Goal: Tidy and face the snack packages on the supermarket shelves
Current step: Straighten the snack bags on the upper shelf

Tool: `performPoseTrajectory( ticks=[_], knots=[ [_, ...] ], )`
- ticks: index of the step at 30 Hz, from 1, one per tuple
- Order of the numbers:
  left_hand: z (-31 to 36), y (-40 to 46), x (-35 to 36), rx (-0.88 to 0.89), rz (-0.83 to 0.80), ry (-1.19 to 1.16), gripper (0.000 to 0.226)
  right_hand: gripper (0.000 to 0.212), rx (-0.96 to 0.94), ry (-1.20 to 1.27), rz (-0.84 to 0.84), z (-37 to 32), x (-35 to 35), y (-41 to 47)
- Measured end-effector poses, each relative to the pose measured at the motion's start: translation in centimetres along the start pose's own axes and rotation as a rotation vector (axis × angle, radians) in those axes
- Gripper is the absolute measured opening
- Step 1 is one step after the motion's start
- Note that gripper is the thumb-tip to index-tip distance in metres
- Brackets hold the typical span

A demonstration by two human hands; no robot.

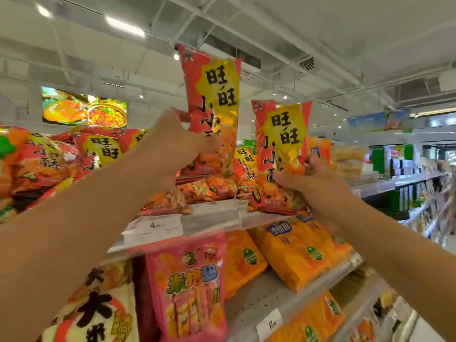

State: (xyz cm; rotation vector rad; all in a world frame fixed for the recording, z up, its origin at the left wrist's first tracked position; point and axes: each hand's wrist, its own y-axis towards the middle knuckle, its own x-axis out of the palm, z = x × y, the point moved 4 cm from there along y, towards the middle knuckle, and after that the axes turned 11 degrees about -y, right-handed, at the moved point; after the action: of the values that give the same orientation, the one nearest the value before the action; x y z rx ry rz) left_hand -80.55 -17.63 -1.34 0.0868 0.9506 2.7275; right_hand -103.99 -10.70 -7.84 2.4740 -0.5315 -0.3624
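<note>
Two red-and-yellow snack bags raised upright at frame centre: taller bag (212,104) gripped low by left hand (172,149), shorter bag (281,144) pinched at lower right edge by right hand (313,186), fingers of both curled tight on the film. Both above top shelf (217,218) with white price tags, more matching bags heaped upper left. Pink pouch (190,285), orange packs (301,250) on shelf below; white ceiling, strip lights, aisle at right.

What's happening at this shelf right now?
A person is facing snack bags on the top shelf. The left hand grips one red-and-yellow bag, raised upright; the right hand grips a matching bag standing at the shelf edge. More of these bags lie piled behind.
</note>
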Motion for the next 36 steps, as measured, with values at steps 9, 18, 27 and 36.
performPoseTrajectory(
  ticks=[9, 18, 27, 36],
  knots=[
    [-2.1, 4.7, 0.6, 0.112, 0.172, 0.346, 0.077, 0.038, -0.134, 0.077, -0.123, 0.6, 3.7, 12.8],
    [-7.0, 3.8, 4.2, -0.157, 0.166, 0.925, 0.110, 0.023, -0.062, -0.221, -0.492, 6.3, 5.4, 14.7],
    [-7.9, 1.3, 5.9, -0.221, 0.314, 1.204, 0.103, 0.034, -0.241, -0.541, -0.548, 6.2, 5.3, 14.7],
    [-8.4, 0.0, 6.9, -0.164, 0.381, 1.269, 0.092, 0.042, -0.270, -0.594, -0.542, 6.1, 5.5, 14.3]
  ],
)
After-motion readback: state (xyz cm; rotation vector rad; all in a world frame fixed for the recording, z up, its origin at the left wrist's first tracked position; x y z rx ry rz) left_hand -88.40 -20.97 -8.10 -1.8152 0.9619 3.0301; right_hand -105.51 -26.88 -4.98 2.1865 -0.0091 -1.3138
